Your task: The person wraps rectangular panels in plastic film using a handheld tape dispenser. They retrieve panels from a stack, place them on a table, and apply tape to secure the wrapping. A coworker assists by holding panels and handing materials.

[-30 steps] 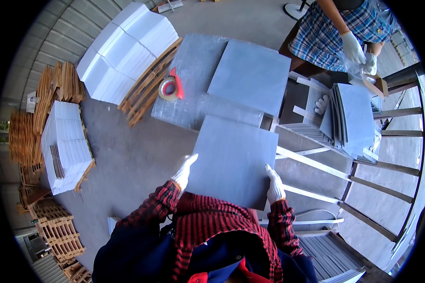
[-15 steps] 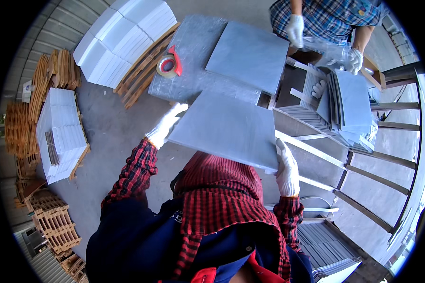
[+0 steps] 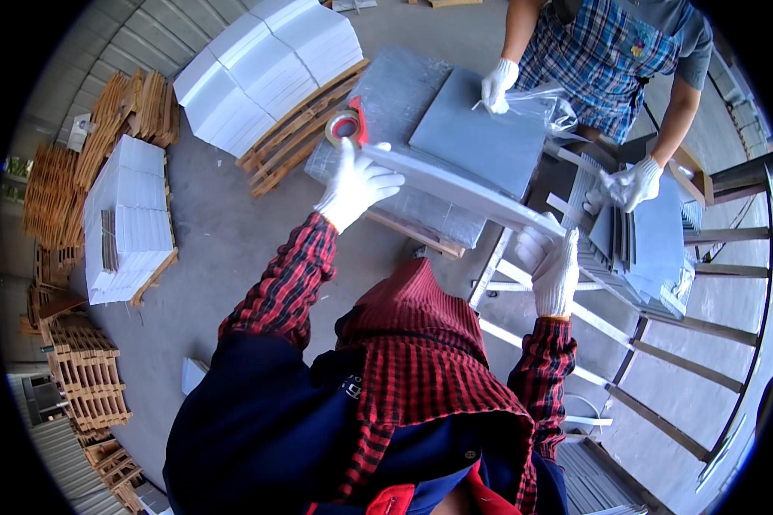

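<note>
A flat grey panel (image 3: 464,187) is tipped nearly edge-on in front of me, its long narrow edge toward me. My left hand (image 3: 358,184), in a white knit glove, holds its left end with the fingers spread along it. At its right end, my gloved right hand (image 3: 556,270) grips the corner. Behind the panel lies another grey panel (image 3: 481,129) on a plastic-wrapped stack (image 3: 395,86). A red tape dispenser with a roll of tape (image 3: 345,126) sits just beyond my left fingers.
Across from me, a co-worker in a plaid apron (image 3: 588,69) handles clear plastic film (image 3: 545,107) with gloved hands. Leaning grey panels (image 3: 657,232) stand at right beside a metal frame (image 3: 713,335). White stacks (image 3: 270,69) on pallets and wooden pallets (image 3: 82,369) are at left.
Both my hands moved up and away from me with the panel, tilting it from face-up to nearly edge-on. The co-worker's hands spread apart, drawing the film over the panel on the stack.
</note>
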`<action>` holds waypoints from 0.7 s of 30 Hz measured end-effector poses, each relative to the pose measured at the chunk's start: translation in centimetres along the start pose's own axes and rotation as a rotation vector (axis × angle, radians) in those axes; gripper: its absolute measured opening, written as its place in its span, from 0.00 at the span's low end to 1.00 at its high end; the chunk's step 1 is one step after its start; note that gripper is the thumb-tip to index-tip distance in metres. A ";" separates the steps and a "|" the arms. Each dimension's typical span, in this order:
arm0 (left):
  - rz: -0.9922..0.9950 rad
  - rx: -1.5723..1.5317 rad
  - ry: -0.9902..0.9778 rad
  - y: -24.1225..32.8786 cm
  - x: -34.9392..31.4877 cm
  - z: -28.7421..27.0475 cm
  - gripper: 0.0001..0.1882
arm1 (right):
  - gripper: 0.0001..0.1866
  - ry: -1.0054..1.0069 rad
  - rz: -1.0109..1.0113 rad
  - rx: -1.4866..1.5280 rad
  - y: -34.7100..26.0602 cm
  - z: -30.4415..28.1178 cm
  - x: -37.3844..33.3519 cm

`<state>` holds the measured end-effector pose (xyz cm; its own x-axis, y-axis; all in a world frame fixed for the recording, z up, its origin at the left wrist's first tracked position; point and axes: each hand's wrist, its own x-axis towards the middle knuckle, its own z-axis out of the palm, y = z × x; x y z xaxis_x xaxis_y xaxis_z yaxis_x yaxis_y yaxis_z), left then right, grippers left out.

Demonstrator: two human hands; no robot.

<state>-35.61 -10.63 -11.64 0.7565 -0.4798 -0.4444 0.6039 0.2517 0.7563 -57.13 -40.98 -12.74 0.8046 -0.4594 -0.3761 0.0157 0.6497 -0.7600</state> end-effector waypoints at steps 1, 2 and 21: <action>-0.003 -0.028 0.006 0.0 0.8 0.1 0.46 | 0.37 -0.004 -0.004 0.001 0.0 -0.1 0.9; 0.009 0.002 0.009 0.1 1.7 -0.2 0.45 | 0.36 -0.009 -0.007 0.003 0.1 -0.1 1.9; 0.200 0.471 0.187 -1.9 7.6 0.3 0.36 | 0.30 0.150 -0.104 -0.162 0.1 1.3 6.2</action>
<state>-31.06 -14.99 -16.30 0.9029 -0.2922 -0.3152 0.2984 -0.1016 0.9490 -51.37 -42.97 -14.45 0.7066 -0.6111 -0.3568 -0.0117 0.4940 -0.8694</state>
